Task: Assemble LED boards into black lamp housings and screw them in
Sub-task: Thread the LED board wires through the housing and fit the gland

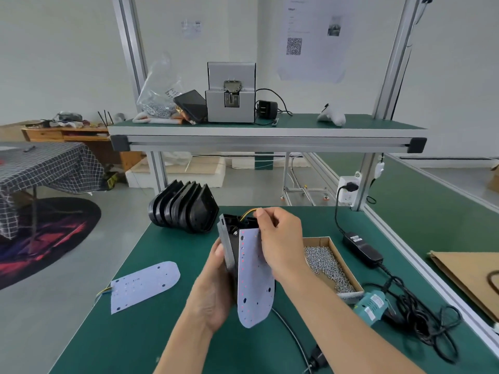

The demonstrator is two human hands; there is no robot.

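Holding black housing (229,247) upright, pale perforated LED board (253,282) alongside

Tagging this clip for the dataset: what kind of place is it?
Most likely a small electronics assembly workstation, in a workshop rather than a big factory. Cues: a green-matted bench in an aluminium frame, an automatic screw feeder on the shelf, a box of screws, and stacked black lamp housings.

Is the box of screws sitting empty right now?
No, the cardboard box to the right of the hands holds a heap of small silver screws spread along most of its floor.
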